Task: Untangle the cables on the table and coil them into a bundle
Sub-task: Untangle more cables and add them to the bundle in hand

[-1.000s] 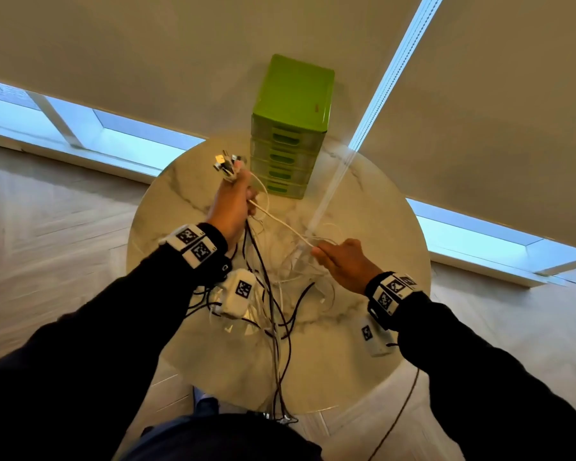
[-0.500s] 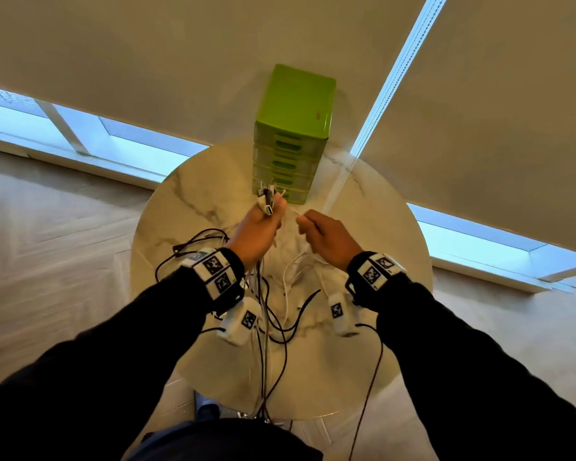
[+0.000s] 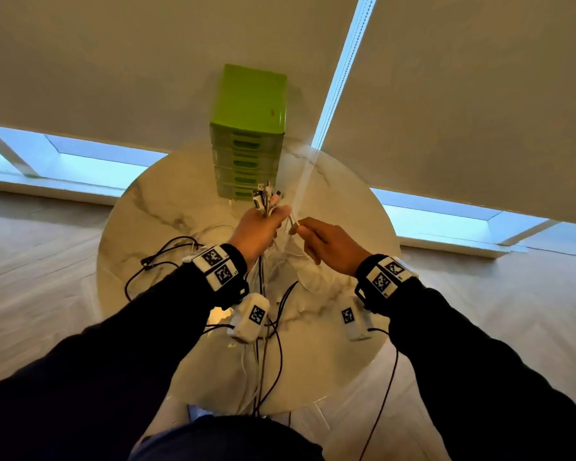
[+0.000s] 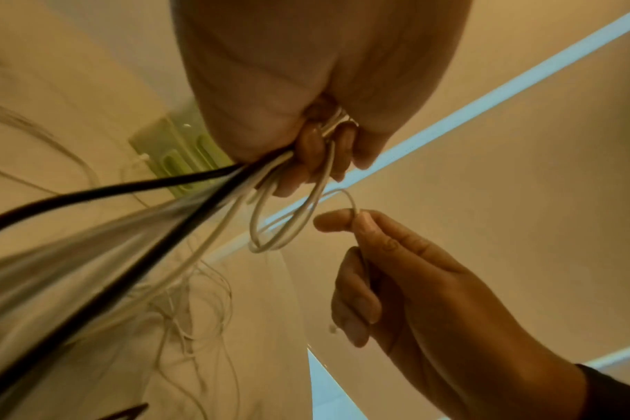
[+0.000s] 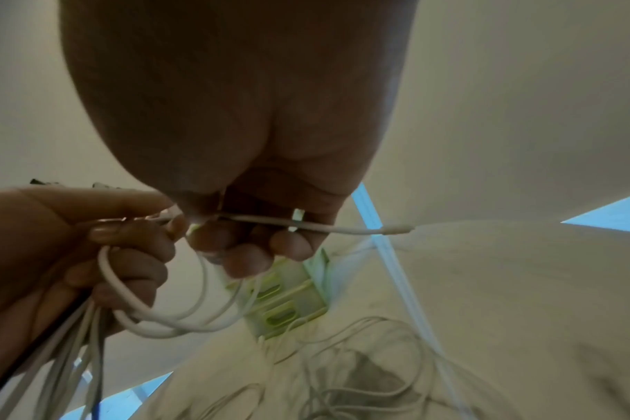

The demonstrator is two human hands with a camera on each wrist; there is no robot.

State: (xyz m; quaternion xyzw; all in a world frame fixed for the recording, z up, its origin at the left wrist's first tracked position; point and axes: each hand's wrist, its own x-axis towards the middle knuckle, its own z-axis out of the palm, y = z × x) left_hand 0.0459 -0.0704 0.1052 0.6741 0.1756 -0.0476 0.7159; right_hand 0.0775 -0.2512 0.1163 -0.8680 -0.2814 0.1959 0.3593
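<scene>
Hands now sit close together above the round marble bench (image 3: 346, 207), where a second ago they were spread apart with a white cable stretched between them; I judge another strand is being fed into the gathered ends. The left hand (image 3: 258, 232) is raised, its grip closed round a bunch of black and white cables (image 3: 266, 202) with plugs pointing up, tails trailing over the bench. The right hand (image 3: 330, 249) pinches one thin white cable (image 5: 342, 228) just beside it, in front of the green plastic drawer unit (image 3: 250, 128).
</scene>
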